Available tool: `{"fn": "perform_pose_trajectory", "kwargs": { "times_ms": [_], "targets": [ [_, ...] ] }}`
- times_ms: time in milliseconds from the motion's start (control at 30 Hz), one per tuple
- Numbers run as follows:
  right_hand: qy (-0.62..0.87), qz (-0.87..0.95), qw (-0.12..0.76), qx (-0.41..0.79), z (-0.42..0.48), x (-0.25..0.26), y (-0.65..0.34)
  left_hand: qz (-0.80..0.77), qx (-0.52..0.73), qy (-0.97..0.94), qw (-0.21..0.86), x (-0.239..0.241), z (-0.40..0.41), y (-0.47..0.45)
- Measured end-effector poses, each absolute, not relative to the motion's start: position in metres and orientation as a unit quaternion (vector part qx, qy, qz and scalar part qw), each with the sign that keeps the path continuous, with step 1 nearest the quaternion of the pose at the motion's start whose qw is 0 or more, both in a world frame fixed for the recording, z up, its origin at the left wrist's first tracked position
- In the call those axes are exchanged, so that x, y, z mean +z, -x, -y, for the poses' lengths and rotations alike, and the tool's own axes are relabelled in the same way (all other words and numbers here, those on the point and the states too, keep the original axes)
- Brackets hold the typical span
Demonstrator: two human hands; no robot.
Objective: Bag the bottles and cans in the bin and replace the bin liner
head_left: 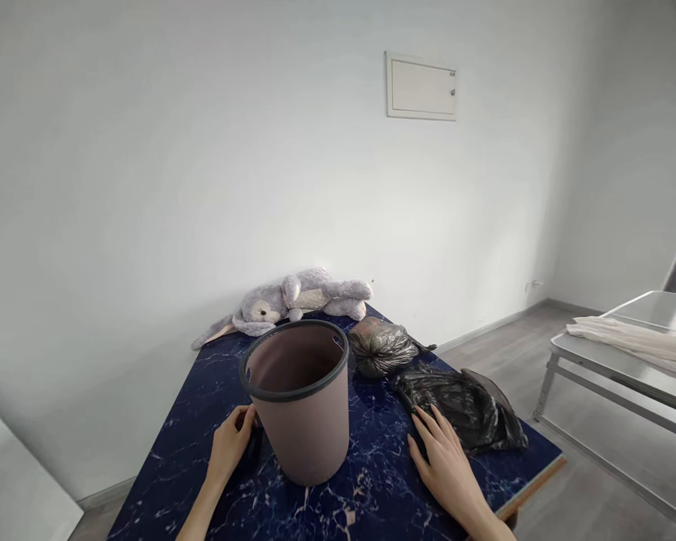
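A brownish-mauve trash bin (pixel 309 443) with a dark grey rim stands upright on the blue marbled table (pixel 185 436). Close against its left side is my left hand (pixel 230 443), the fingers curled in and nothing visible in them; whether they touch the bin I cannot tell. To the right of the bin, my right hand (pixel 442 462) is open, its fingers stretched toward a crumpled black plastic bag (pixel 467 409). Those fingertips lie at the bag's near left edge. Behind that bag sits a filled, tied black plastic bag (pixel 383 347); its contents are hardly visible.
A grey plush bunny (pixel 309 295) lies on its side along the table's far edge, by the wall. At the right stands a metal-framed folding table (pixel 602 349) with a pale cloth (pixel 636 342) on it. A white wall panel (pixel 422 86) is mounted higher up.
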State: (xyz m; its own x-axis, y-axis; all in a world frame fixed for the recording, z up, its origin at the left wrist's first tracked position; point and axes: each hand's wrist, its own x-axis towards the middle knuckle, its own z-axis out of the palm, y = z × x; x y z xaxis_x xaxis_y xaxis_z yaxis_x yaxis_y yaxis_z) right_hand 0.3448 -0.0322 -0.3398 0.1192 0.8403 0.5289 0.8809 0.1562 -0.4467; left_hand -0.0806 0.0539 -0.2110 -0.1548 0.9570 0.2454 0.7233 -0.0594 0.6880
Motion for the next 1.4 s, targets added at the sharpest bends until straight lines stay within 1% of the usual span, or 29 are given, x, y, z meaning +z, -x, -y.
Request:
{"fn": "perform_pose_trajectory", "kwargs": {
  "times_ms": [100,233,433,533,633,767,900,1033,1300,1400],
  "targets": [
    [0.647,0.655,0.391,-0.016,0.033,-0.333,-0.346,-0.670,0.364,-0.626,0.166,-0.211,-0.054,0.080],
    [0.626,0.631,0.457,0.032,0.047,-0.311,-0.338,-0.670,0.369,-0.621,0.169,-0.209,-0.054,0.080],
    [0.596,0.516,0.583,0.195,0.094,-0.253,-0.305,-0.668,0.381,-0.618,0.166,-0.208,-0.053,0.079],
    [0.570,0.422,0.647,0.282,0.112,-0.222,-0.299,-0.668,0.384,-0.616,0.166,-0.207,-0.052,0.078],
    [0.554,0.300,0.689,0.358,0.124,-0.202,-0.303,-0.667,0.387,-0.614,0.166,-0.206,-0.052,0.076],
    [0.508,0.190,0.712,0.445,0.135,-0.202,-0.316,-0.668,0.396,-0.607,0.167,-0.206,-0.054,0.075],
    [0.459,0.140,0.741,0.470,0.137,-0.212,-0.331,-0.675,0.413,-0.588,0.165,-0.208,-0.054,0.073],
    [0.434,0.065,0.732,0.521,0.130,-0.212,-0.339,-0.686,0.435,-0.560,0.165,-0.210,-0.048,0.070],
    [0.448,0.078,0.707,0.542,0.121,-0.226,-0.337,-0.675,0.480,-0.537,0.161,-0.220,-0.029,0.053],
    [0.447,0.088,0.691,0.561,0.116,-0.238,-0.339,-0.664,0.522,-0.521,0.127,-0.218,-0.023,0.047]
  ]
}}
